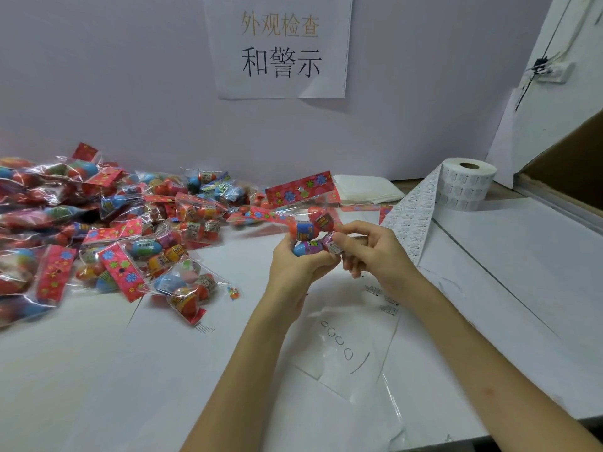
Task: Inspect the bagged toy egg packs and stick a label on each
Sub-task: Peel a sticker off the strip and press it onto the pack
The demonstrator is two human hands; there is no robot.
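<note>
An egg pack (308, 227) is held left of the label roll (466, 187), gripped by the left hand (293, 267) and pinched by the right hand (372, 252); more packs (114, 230) are piled farther left.

Egg pack (310, 228) between both hands

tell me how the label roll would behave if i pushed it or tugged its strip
The label roll stands on its flat end, core up, so it would probably slide rather than roll. Its loose strip drapes limply across the table, so it is likely floppy; tugging may drag the roll.
</note>
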